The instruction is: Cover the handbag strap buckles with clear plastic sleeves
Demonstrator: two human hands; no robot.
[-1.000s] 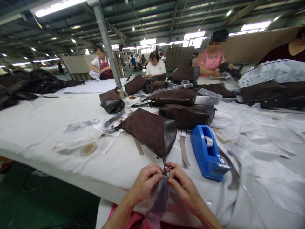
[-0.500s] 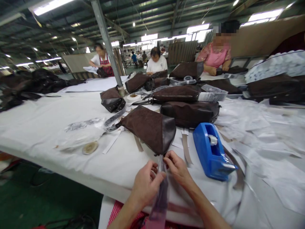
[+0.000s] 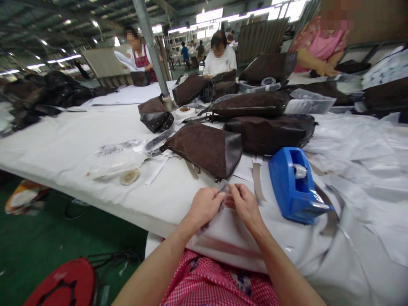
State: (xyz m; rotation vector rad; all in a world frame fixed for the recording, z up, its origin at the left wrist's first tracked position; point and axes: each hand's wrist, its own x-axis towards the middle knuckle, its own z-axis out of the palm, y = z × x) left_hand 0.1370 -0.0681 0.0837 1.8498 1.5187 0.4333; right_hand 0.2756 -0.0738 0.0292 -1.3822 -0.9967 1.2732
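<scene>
A dark brown bag (image 3: 200, 146) with a smooth black end lies on the white-covered table in front of me. At its near corner, a crumpled clear plastic sleeve (image 3: 224, 186) is gathered between my hands. My left hand (image 3: 204, 206) is closed around the sleeve, with its thumb pointing toward the bag. My right hand (image 3: 245, 204) pinches the sleeve's upper end between thumb and fingertips. Whether a strap lies inside the bunched plastic is hidden. To the right of my right hand stands a blue tape dispenser (image 3: 291, 187).
More brown bags (image 3: 270, 134) lie behind. A tape roll (image 3: 129, 176) and plastic bag (image 3: 117, 155) are at left, white plastic sheets (image 3: 360, 170) at right. A metal post (image 3: 153, 46) rises from the table. Co-workers (image 3: 219, 57) sit beyond; a red stool (image 3: 65, 284) stands lower left.
The long plastic sleeve that hung down toward my lap is now bunched up in my hands. My left hand has closed further around it. The camera view has tilted down.
</scene>
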